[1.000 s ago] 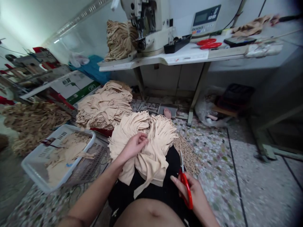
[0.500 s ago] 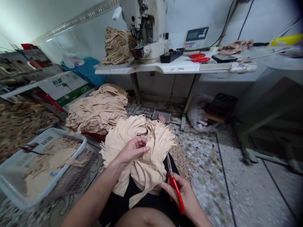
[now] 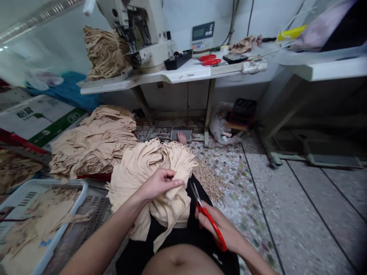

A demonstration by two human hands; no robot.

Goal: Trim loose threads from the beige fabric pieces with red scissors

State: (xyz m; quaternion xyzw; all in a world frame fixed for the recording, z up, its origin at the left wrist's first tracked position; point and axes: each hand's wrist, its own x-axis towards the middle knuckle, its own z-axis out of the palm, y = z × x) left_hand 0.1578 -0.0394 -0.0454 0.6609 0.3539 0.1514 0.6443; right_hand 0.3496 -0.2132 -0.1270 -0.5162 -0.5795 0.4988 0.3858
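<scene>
A thick bundle of beige fabric pieces (image 3: 143, 168) lies across my lap. My left hand (image 3: 159, 184) pinches the top layer of that bundle near its right edge, fingers closed on the cloth. My right hand (image 3: 220, 225) grips red-handled scissors (image 3: 208, 217), whose blades point up toward the bundle's edge, just right of my left fingers. The blades are slightly apart and do not touch the cloth.
A second beige fabric pile (image 3: 94, 141) lies on the floor to the left. A white plastic basket (image 3: 43, 217) with fabric pieces sits at lower left. Ahead stands a sewing machine (image 3: 137, 34) on a white table (image 3: 177, 72), with red scissors (image 3: 209, 60) on it. Fabric trimmings (image 3: 210, 179) litter the terrazzo floor.
The view swung right, shifting everything leftward. My right hand brought the scissors up and left, closer to the bundle. My left hand keeps its pinch on the fabric.
</scene>
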